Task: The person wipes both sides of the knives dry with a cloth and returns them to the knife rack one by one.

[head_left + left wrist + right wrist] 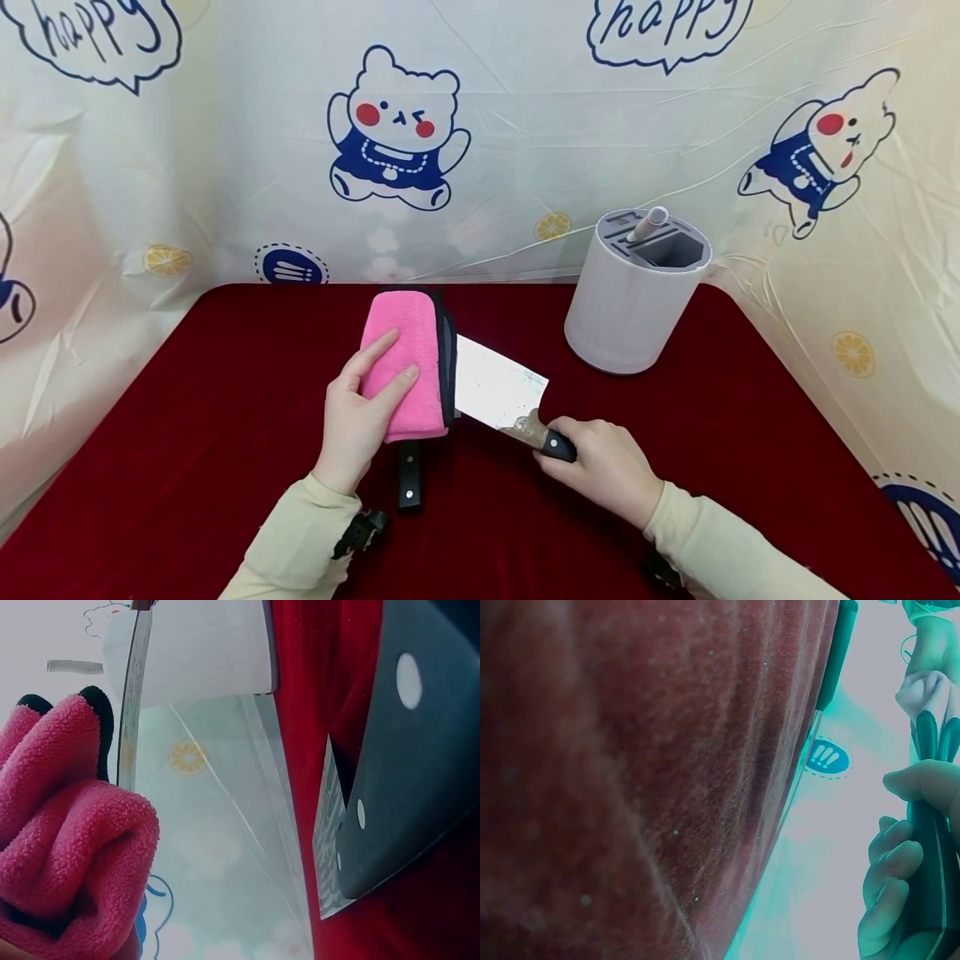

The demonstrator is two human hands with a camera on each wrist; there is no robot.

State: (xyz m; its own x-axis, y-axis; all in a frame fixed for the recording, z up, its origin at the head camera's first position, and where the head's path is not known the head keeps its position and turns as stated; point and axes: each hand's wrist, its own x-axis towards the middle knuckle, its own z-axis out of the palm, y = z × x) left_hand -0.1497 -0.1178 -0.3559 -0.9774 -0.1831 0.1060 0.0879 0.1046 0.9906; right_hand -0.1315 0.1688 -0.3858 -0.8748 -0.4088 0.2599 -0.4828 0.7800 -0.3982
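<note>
My left hand [352, 429] grips a folded pink cloth [408, 358] with dark edging. The cloth is wrapped over the far part of a cleaver's blade [495, 383], hiding its end. With fingers curled round the black handle [928, 862], my right hand [603, 467] holds the cleaver tilted above the table. In the left wrist view the blade shows edge-on beside the bunched cloth [82, 840]. A second knife [409, 479] lies below the cloth, its black riveted handle toward me; the cloth covers most of its blade in the head view.
A white round knife block [626, 308] with a grey slotted top stands at the back right, a light-coloured handle [649, 223] sticking up from it. Dark red cloth [225, 433] covers the table. A printed curtain [495, 167] hangs along the back and sides.
</note>
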